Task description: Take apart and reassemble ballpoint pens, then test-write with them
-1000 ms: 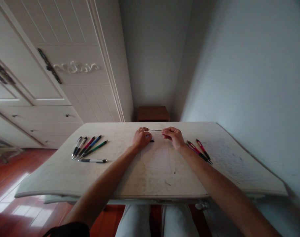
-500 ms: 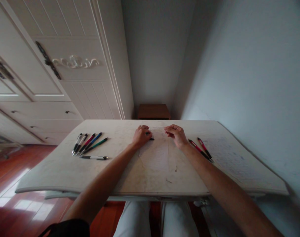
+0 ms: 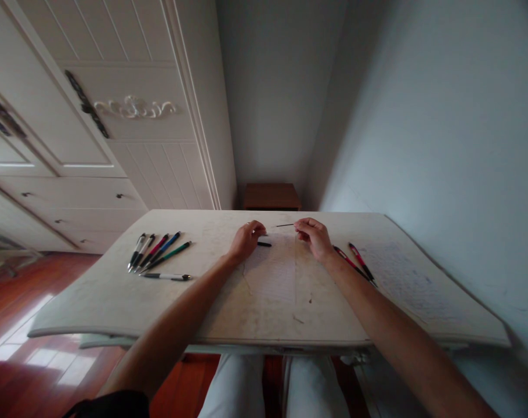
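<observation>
A thin dark pen refill (image 3: 285, 225) with a pale end is pinched in my right hand (image 3: 311, 237), pointing left over the far middle of the table. Facing it across a small gap, my left hand (image 3: 247, 239) has its fingers closed together; what they hold, if anything, is too small to make out. Just below the left fingertips a short black pen part (image 3: 264, 244) lies on the paper (image 3: 272, 276).
Several pens (image 3: 159, 251) are fanned out on the left of the white table (image 3: 116, 307), with a white pen (image 3: 166, 277) below them. Two red-and-black pens (image 3: 360, 261) lie by my right forearm. A wardrobe (image 3: 159, 162) stands left, a wall (image 3: 455, 145) right.
My hands have moved slightly apart, and the refill has drawn away from the left fingers, tilting a little. More of the black pen part on the paper now shows.
</observation>
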The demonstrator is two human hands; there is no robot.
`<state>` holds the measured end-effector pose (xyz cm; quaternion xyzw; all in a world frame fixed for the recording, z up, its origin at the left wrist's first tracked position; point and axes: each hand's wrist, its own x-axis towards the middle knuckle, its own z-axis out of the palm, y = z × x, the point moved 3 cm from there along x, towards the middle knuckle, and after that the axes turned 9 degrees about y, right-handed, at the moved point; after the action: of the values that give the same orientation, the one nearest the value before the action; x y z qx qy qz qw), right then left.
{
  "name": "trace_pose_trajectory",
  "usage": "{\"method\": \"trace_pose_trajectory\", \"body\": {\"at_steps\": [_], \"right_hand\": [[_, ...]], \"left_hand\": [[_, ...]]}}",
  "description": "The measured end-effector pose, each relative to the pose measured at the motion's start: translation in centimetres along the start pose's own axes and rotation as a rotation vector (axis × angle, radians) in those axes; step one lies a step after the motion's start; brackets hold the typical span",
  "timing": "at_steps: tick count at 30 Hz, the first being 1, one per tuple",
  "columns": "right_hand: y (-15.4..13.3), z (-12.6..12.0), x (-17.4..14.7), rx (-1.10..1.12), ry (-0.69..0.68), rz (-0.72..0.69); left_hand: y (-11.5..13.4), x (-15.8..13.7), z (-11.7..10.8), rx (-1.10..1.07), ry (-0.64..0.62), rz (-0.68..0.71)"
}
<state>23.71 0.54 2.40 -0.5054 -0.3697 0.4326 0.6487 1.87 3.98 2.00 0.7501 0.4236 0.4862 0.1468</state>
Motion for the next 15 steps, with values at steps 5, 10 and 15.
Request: {"method": "trace_pose_trajectory", "body": {"at_steps": [5, 10, 15], "right_hand": [[0.17, 0.19, -0.08, -0.023, -0.033, -0.013], [0.17, 0.16, -0.06, -0.027, -0.038, -0.024], [0.2, 0.18, -0.07, -0.035, -0.041, -0.022]], "left_hand": [[0.24, -0.02, 0.02, -0.084, 0.028, -0.032], [0.26, -0.01, -0.03, -0.109, 0.049, -0.042], [0.49, -0.1, -0.05, -0.117, 0.05, -0.01]]}}
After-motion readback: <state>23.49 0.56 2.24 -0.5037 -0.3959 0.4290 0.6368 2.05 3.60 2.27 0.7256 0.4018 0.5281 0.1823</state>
